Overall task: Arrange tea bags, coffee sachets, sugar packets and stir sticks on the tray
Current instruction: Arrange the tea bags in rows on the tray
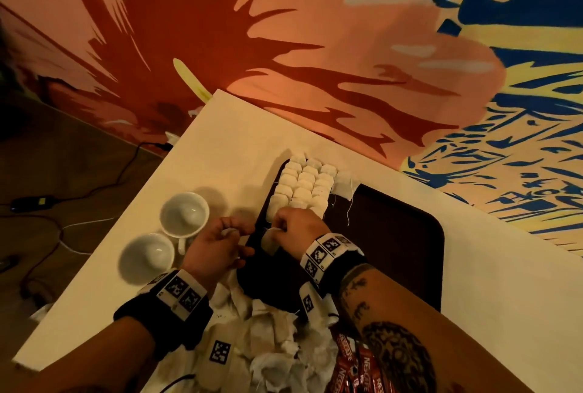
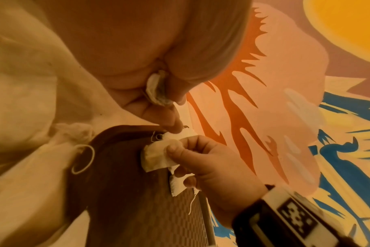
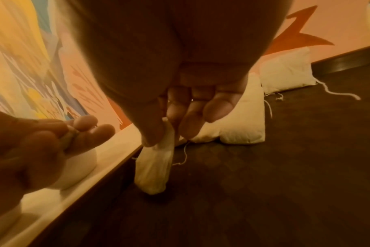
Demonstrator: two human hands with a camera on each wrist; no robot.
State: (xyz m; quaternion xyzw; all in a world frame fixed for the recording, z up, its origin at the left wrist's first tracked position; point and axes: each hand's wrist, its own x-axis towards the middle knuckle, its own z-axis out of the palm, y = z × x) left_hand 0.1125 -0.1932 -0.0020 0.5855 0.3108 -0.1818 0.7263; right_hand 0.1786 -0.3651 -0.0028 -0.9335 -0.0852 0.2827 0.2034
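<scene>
A dark tray lies on the white table. Rows of white tea bags fill its far left corner, and one more tea bag lies beside them. My right hand pinches a tea bag by its top, so that it hangs upright with its bottom on the tray near the left rim, just short of the rows. The same tea bag shows clearly in the right wrist view. My left hand hovers at the tray's left edge and pinches a small second tea bag.
Two white cups stand left of the tray. A heap of loose tea bags lies at the table's near edge under my wrists, with red coffee sachets beside it. Cables run across the floor.
</scene>
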